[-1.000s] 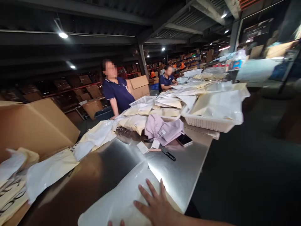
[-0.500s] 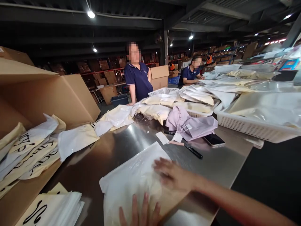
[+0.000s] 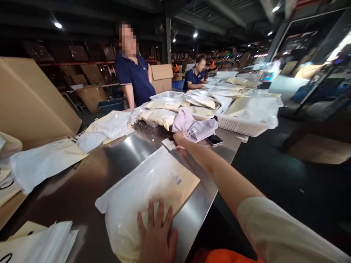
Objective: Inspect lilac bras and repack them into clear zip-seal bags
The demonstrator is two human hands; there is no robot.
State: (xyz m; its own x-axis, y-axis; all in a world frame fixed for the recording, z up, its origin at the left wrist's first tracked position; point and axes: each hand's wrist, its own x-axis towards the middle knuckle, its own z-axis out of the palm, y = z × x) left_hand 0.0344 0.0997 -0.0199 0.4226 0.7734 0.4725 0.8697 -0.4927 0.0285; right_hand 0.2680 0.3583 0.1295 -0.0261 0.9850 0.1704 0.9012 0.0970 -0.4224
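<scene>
A clear-and-cream plastic mailing bag (image 3: 142,182) with a small printed label lies flat on the steel table. My left hand (image 3: 157,235) rests on its near part, fingers spread. Stretched far forward, my right hand (image 3: 179,138) is at the left edge of a crumpled lilac garment (image 3: 192,124), with its fingers curled in. What they hold, if anything, is hidden. White card tags (image 3: 168,144) lie just beneath that hand, and a black phone (image 3: 214,140) is to the right of it.
Filled mailing bags (image 3: 109,124) line the table's far side. A white basket (image 3: 241,125) holds more bags. A stack of flat bags (image 3: 41,243) sits at near left, below a large carton (image 3: 33,98). One co-worker (image 3: 137,76) stands opposite; another (image 3: 194,75) is farther back.
My right hand has left the mailing bag and reached forward to the lilac garment and tags. The label on the bag now shows. My left hand stays on the bag; the view has turned right.
</scene>
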